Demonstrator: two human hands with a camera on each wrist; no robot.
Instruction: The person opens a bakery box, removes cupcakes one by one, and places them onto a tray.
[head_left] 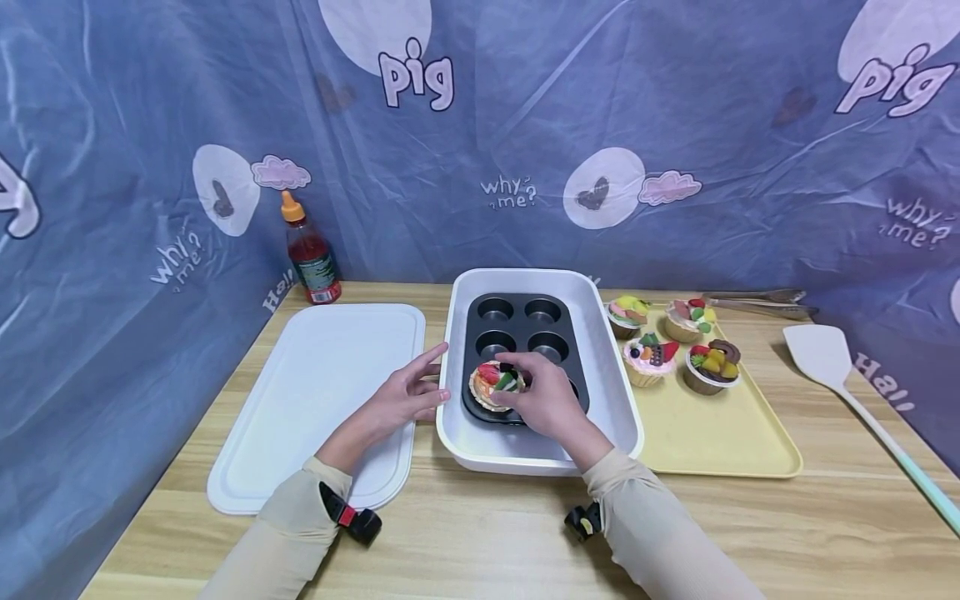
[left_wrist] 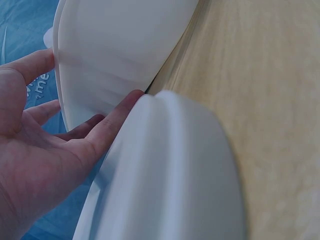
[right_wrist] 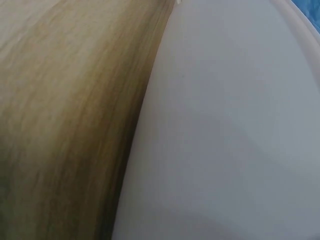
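Observation:
My right hand [head_left: 551, 396] pinches a fruit-topped cupcake [head_left: 487, 390] between thumb and fingers, at the front left cup of a dark muffin pan [head_left: 518, 327]. Whether the cupcake rests fully in the cup I cannot tell. The muffin pan lies inside a deep white baking dish [head_left: 517, 465]. At that dish's left rim is my left hand [head_left: 393, 404], its fingers spread and thumb and fingertips against the outer wall. In the left wrist view, the left hand [left_wrist: 50, 155] touches the white wall with extended fingers. Only the dish's side [right_wrist: 215, 125] and tabletop show in the right wrist view.
A white cutting board [head_left: 322, 392] lies left, with a sauce bottle [head_left: 315, 258] behind it. To the right, a yellow tray [head_left: 720, 442] bears several cupcakes [head_left: 711, 367]. Tongs [head_left: 757, 302] lie behind it, and a white spatula [head_left: 821, 354] lies farther right.

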